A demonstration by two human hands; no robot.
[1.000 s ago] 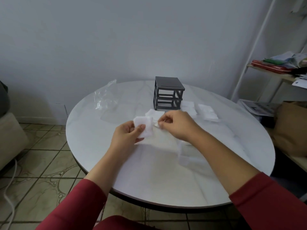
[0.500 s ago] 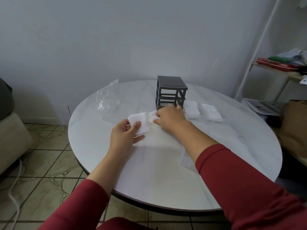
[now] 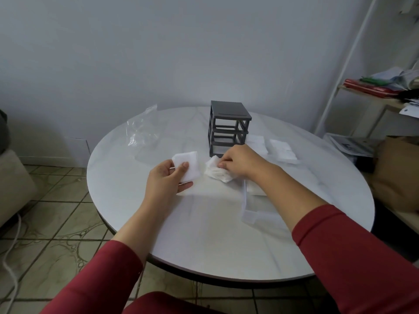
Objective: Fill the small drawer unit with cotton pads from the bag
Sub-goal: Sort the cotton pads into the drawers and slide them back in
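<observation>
I see my left hand raised just above the round white marble-look table, thumb on top and fingers beneath, pinching a neat stack of square white cotton pads by its near corner. The stack stands clear of the tabletop and apart from everything else.

My right hand is lower, resting on the table just in front of the dark grey plastic drawer frame. Its fingers are curled narrow around a loose, rumpled heap of white cotton pads that lies on the table; the thumb tip presses the top of the heap. I cannot tell whether the heap is lifted at all.

The drawer frame stands upright near the far middle of the table, and all of its slots that I can see are open, with no drawers in them. Two clear plastic drawers filled with white pads lie just right of the frame. Another clear plastic drawer lies under my right forearm, partly hidden, with white pads showing at its far end.

The crumpled clear plastic bag lies on the far left of the table, well apart from both hands.
</observation>
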